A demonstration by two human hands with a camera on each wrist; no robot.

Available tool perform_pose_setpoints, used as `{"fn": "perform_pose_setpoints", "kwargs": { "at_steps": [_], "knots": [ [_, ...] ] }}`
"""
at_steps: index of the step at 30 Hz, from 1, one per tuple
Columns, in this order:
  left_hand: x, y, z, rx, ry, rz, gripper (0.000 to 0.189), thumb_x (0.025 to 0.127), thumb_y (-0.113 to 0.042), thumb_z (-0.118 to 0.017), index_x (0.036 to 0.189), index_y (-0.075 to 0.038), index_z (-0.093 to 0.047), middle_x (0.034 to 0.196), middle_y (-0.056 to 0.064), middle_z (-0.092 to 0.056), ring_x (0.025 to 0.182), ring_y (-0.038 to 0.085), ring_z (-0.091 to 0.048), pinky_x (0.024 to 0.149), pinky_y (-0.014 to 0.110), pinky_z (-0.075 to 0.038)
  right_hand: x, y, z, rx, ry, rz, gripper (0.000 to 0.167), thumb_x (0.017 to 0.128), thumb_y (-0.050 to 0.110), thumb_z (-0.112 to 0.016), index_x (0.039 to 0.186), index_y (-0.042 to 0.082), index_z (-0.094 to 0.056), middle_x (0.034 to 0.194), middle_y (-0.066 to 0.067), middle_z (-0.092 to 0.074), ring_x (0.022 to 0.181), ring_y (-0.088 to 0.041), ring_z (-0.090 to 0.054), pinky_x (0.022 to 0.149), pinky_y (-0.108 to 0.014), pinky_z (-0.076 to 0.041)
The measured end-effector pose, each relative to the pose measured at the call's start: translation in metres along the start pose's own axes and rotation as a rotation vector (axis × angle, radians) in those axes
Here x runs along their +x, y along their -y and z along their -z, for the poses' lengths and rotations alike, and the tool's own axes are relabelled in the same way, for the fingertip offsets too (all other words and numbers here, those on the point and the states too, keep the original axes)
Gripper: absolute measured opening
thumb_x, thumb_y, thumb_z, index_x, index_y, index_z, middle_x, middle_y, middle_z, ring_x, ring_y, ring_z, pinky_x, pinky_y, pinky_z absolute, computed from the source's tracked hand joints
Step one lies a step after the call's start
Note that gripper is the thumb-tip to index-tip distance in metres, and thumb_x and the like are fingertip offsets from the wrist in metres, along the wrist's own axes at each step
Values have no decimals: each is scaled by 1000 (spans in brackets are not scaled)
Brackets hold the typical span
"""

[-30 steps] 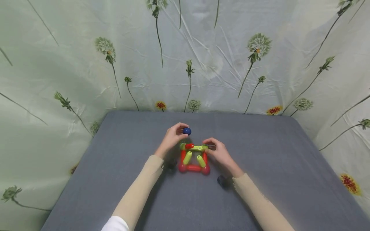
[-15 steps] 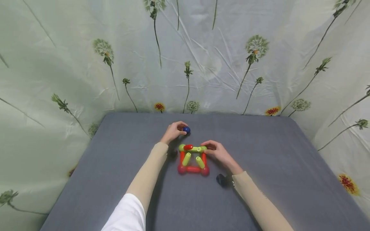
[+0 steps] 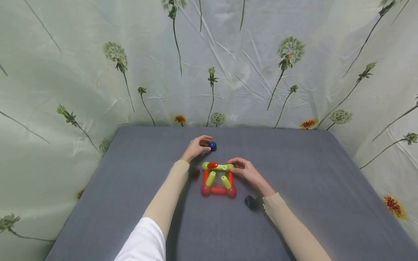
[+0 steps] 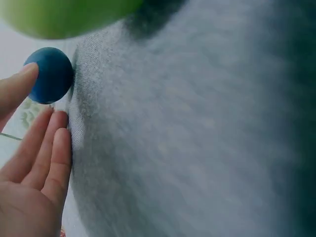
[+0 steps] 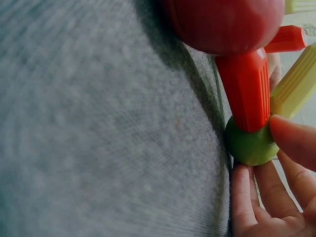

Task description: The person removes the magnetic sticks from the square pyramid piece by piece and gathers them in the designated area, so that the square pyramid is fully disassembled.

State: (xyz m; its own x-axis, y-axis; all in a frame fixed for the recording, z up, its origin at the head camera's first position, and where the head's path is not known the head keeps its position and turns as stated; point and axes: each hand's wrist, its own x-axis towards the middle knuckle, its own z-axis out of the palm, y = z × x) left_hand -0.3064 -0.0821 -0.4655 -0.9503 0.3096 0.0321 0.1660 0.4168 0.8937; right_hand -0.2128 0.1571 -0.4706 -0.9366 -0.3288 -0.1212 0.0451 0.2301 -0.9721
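Note:
A glossy blue ball [image 3: 212,146] rests on the grey cloth beyond a frame of rods and balls. My left hand [image 3: 197,147] is right beside it; in the left wrist view the thumb overlaps the blue ball [image 4: 52,76] while the other fingers stretch out straight below. The frame has red rods [image 3: 218,190], dark red balls [image 3: 205,190] at its near corners and green balls [image 3: 205,165] at its far ones. Several yellow-green rods [image 3: 211,178] and a short red rod [image 3: 213,165] stick up from it. My right hand [image 3: 246,171] pinches the far right green ball [image 5: 252,145].
Grey cloth covers the table [image 3: 294,163], which ends at a flower-printed curtain [image 3: 248,72] behind and at both sides. Dark rounded objects sit by the left cuff [image 3: 195,173] and the right cuff [image 3: 250,202].
My left hand has lowered the blue ball to the cloth and loosened its fingers from it; the ball sits slightly further right. My right hand stays at the frame's far right corner.

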Motion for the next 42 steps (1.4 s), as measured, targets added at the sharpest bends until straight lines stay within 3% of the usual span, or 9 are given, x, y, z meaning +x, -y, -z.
{"fn": "perform_pose_setpoints", "kwargs": {
  "at_steps": [6,11,13,15,20,24,29,35,42],
  "knots": [
    [-26,-3,4,-118,-47,-141,36,88,1,-66,123,2,-58,120,22,-58,106,34,-58,90,43,-46,-1,0,2,-10,-6,7,30,92,7,-63,120,-2,-59,119,-14,-60,108,-24,-56,94,-38,-44],
    [-59,-12,2,-172,135,-248,22,90,2,-61,112,4,-61,111,19,-62,106,33,-57,93,44,-45,-2,-1,4,7,-11,14,30,92,7,-62,121,-3,-58,120,-15,-60,108,-25,-56,94,-37,-44],
    [-69,-15,-2,-132,195,-254,22,91,0,-62,112,1,-62,111,15,-63,109,31,-57,96,46,-42,-3,-1,5,13,-12,15,30,93,6,-61,121,-4,-58,119,-15,-60,108,-24,-56,94,-37,-44],
    [-75,-17,-7,-79,201,-260,22,90,-1,-64,112,-2,-63,110,10,-65,111,28,-56,99,47,-40,-4,0,5,16,-14,16,30,93,5,-61,121,-4,-58,119,-15,-60,109,-25,-56,95,-38,-44],
    [-73,-19,-18,64,137,-335,19,86,-1,-68,103,-9,-63,101,1,-67,102,16,-60,96,40,-43,-5,1,5,22,-19,21,29,92,4,-61,120,-4,-58,118,-15,-60,109,-26,-56,96,-39,-43],
    [-70,-19,-21,121,83,-393,17,86,-1,-68,101,-8,-63,99,2,-66,95,16,-61,87,35,-48,-4,-1,3,22,-14,25,30,92,5,-62,121,-3,-58,119,-15,-60,110,-26,-56,97,-40,-43],
    [-67,-16,-9,126,-24,-312,16,87,-3,-68,103,-7,-67,101,6,-65,95,21,-61,86,37,-51,-4,-2,1,17,-6,32,30,92,6,-62,121,-4,-58,120,-15,-59,111,-26,-56,97,-40,-43],
    [-58,0,33,240,-150,-115,18,85,-2,-70,103,-4,-70,104,13,-65,94,26,-60,84,39,-50,-4,-1,0,25,-7,38,30,92,5,-62,120,-4,-58,119,-15,-59,109,-26,-56,95,-38,-44],
    [-44,21,72,383,-164,11,20,85,3,-67,104,0,-70,107,18,-66,99,32,-58,87,45,-46,-3,-2,-2,20,-6,20,30,92,5,-63,121,-3,-58,120,-15,-59,109,-26,-55,97,-40,-42]
  ]
}}
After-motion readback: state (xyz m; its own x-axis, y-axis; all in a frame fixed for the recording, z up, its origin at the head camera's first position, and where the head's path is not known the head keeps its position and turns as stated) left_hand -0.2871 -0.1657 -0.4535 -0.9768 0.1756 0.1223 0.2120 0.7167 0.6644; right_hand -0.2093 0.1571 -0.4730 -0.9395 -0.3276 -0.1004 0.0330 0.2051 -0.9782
